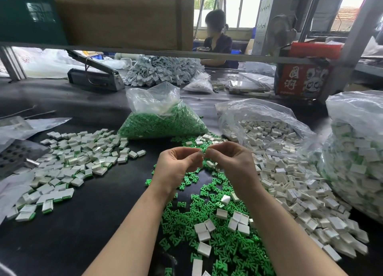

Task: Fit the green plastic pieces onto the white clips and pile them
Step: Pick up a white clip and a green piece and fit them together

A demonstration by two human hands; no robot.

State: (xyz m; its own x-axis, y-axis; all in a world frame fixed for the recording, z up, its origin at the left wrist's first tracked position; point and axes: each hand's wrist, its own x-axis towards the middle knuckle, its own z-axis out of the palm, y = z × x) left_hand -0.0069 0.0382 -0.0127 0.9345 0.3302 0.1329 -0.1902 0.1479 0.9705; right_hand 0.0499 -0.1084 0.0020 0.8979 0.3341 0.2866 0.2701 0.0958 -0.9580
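Observation:
My left hand [176, 166] and my right hand [232, 161] meet fingertip to fingertip above the black table, pinching a small piece [203, 153] between them; the fingers hide most of it, so I cannot tell its colour. Loose green plastic pieces [217, 240] lie scattered under my forearms, with a few white clips [204, 231] among them. A large heap of white clips [300, 192] spreads to the right. At the left lies the pile of fitted clips [78, 161], white with green edges.
A plastic bag of green pieces [161, 120] stands behind my hands. A bag of white clips [267, 128] lies at the right, and a bag of fitted clips [356, 157] at the far right. A heat sealer [95, 78] sits at the back; another person [217, 39] works across the table.

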